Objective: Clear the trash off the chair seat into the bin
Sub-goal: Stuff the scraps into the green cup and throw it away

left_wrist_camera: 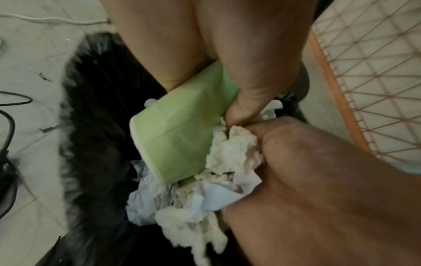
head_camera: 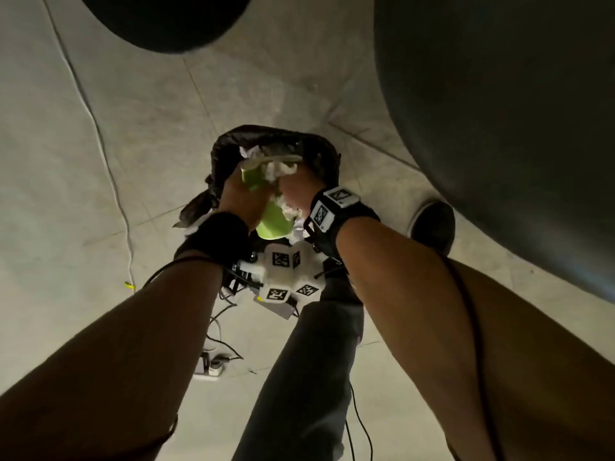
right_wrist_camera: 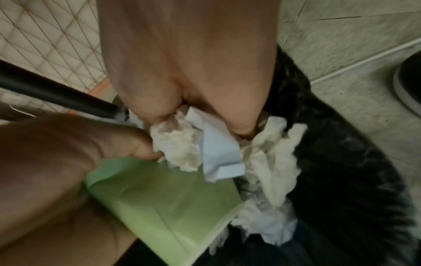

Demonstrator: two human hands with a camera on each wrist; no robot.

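Item, load over bin (head_camera: 319,151): my left hand (head_camera: 238,202) grips the green paper cup (head_camera: 271,221), my right hand (head_camera: 296,191) clutches crumpled tissue and paper (left_wrist_camera: 230,154); release not yet done, I judge. Chair seat unseen, so remaining trash untold. Clearance: bin's black liner rim near below, fan grille (left_wrist_camera: 369,72) just beside, floor (head_camera: 83,194) open leftward.

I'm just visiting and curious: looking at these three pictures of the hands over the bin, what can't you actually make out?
- Inside of the bin: head view, hidden by both hands and the trash.
- Left hand fingertips: hidden behind the green cup.
- Right hand fingers: buried in the crumpled paper.
- Chair seat: not clearly shown; dark shapes are cut off by the head view's edges.
- Both wrist views: blurred.
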